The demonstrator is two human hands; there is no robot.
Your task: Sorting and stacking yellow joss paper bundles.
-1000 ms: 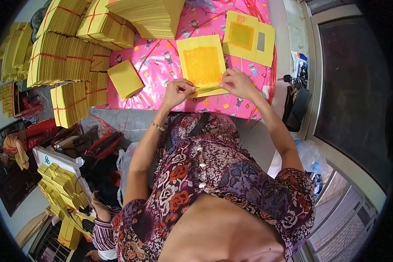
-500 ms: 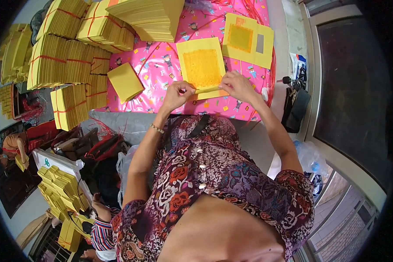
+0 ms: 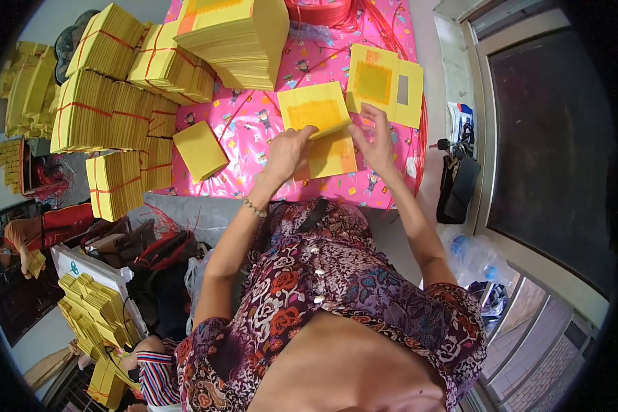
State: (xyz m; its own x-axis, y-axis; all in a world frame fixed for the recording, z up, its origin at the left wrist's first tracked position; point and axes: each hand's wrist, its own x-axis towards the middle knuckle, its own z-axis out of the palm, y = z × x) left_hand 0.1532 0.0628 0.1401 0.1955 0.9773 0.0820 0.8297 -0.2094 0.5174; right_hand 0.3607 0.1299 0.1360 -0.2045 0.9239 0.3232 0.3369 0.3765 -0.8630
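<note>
A yellow paper sheet (image 3: 313,97) with an orange-painted patch lies in front of me, its near edge lifted and folded back. Below that fold shows another yellow piece (image 3: 331,159), also tinted orange. My left hand (image 3: 288,152) grips the near left edge of the sheet, with the thumb over it. Close to the sheet's right corner is my right hand (image 3: 373,141), its thumb and fingers apart and holding nothing. Beyond it lies a yellow card (image 3: 408,113) with an orange panel and a grey rectangle. A small folded yellow packet (image 3: 200,152) rests to the left.
Tied yellow paper bundles (image 3: 89,110) stand piled at the left, beside a tall paper stack (image 3: 254,48). Red strings (image 3: 384,27) trail down the right of the pink patterned tablecloth (image 3: 254,123). A window frame (image 3: 484,137) stands at right; another person's striped sleeve (image 3: 159,379) shows lower left.
The sheet's near edge has been turned up and away from me, uncovering the piece beneath. My right hand has let go and spread its fingers. The whole view has shifted slightly.
</note>
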